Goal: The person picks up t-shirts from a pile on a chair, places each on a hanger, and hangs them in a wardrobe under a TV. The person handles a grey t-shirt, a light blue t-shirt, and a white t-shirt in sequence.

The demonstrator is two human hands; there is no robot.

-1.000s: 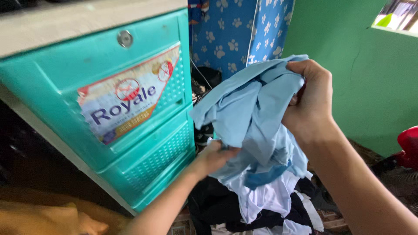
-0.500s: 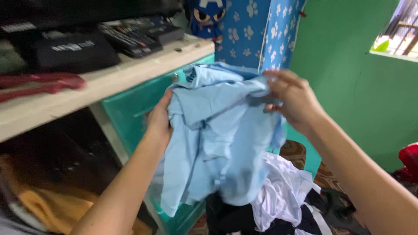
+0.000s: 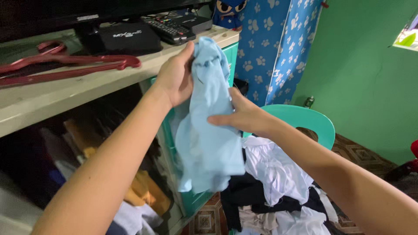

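Blue cloth: a light blue cloth (image 3: 209,130) hangs in the air in the middle of the scene, in front of the teal drawers (image 3: 230,54).
Which way it points: its long side runs up and down. The top end is bunched up high by the edge of the worktop (image 3: 78,87). The loose bottom end hangs down just above the pile of clothes (image 3: 274,191).
Left hand: the left hand (image 3: 176,76) is up high and is closed on the top of the blue cloth, pinching the bunched part between thumb and fingers.
Right hand: the right hand (image 3: 237,115) is lower and to the right. It lies on the right edge of the cloth about halfway down, thumb stretched across the front. I cannot tell if the other fingers grip it from behind.
Worktop: pale and long, on the left and far side. On it lie red hangers (image 3: 65,67), a black box (image 3: 126,37) and a remote control (image 3: 167,28).
Far side: a blue curtain with white paw prints (image 3: 278,48) and a green wall (image 3: 365,65).
Chair: a teal plastic chair (image 3: 311,122) stands on the right, behind the right arm.
Pile of clothes: white and black clothes lie heaped low down on the near right.
Under the worktop: dark, with something yellow (image 3: 146,193) lying there.
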